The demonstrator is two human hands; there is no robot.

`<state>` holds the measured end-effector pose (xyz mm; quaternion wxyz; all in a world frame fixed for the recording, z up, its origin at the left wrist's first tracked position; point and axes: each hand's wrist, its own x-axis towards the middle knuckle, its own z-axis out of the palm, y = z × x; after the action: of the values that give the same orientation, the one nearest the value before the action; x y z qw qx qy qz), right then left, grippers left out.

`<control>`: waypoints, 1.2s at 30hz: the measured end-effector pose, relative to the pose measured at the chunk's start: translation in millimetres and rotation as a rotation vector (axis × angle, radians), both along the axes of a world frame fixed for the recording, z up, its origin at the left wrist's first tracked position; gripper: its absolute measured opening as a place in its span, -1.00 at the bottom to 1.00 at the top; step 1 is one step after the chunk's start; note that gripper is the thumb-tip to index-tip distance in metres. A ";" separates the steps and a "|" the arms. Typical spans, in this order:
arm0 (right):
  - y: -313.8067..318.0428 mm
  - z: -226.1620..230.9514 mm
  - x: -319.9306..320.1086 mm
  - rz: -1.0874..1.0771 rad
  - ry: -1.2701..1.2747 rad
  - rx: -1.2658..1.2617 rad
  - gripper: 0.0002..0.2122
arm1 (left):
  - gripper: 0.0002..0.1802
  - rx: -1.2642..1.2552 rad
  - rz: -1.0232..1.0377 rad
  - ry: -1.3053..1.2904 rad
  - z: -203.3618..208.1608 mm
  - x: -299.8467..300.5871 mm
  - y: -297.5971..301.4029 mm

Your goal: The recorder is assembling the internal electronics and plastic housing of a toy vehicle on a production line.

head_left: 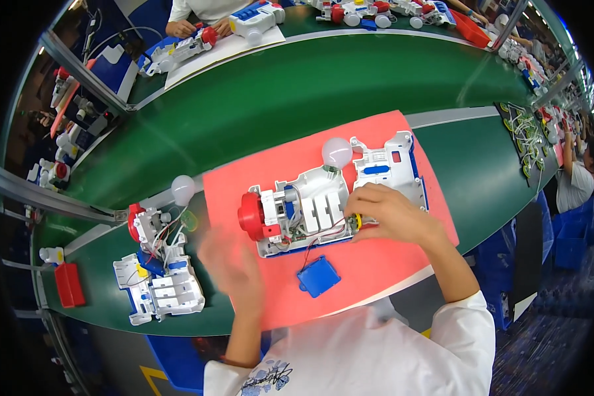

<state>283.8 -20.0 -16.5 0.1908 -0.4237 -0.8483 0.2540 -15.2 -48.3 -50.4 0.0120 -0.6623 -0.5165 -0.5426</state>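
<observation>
Centrally, one opened toy gun [310,211] under right hand [393,214]; left hand [231,264] blurred.

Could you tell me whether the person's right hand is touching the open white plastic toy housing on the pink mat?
Touching: the head view shows the right hand resting its fingertips on the open white plastic toy housing.

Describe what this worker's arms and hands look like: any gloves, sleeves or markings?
Both hands are bare, with no gloves. The left hand is motion-blurred, so rings or small details cannot be told; the right hand shows none. Both forearms are uncovered. The person wears a white short-sleeved top; the left sleeve carries a dark blue butterfly-like print, and the right sleeve is plain white.
</observation>
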 end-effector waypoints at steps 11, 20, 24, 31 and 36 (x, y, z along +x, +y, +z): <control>5.0 0.4 -3.5 0.058 0.034 -0.052 -0.61 | -0.57 -0.309 -0.287 0.278 -15.2 73.7 -20.5; 0.9 4.5 1.5 -0.007 -0.034 0.072 -0.54 | -0.55 -0.417 -0.287 0.084 -22.6 78.3 -15.9; -12.6 8.3 27.1 -0.528 0.212 0.222 -0.45 | -0.53 -0.436 -0.309 0.060 -19.9 73.8 -21.4; -22.1 -35.3 50.3 -0.943 0.534 -0.098 -0.54 | -0.41 -0.498 -0.536 0.284 -16.3 41.2 -60.6; -19.2 38.2 16.6 -0.914 0.414 0.280 -0.66 | -0.48 -0.475 -0.556 0.328 -31.8 21.6 -76.6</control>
<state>300.4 -39.2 21.7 0.5009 -0.6622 -0.5469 0.1072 6.4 -125.0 -82.2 -0.2064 -0.8390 -0.4201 -0.2775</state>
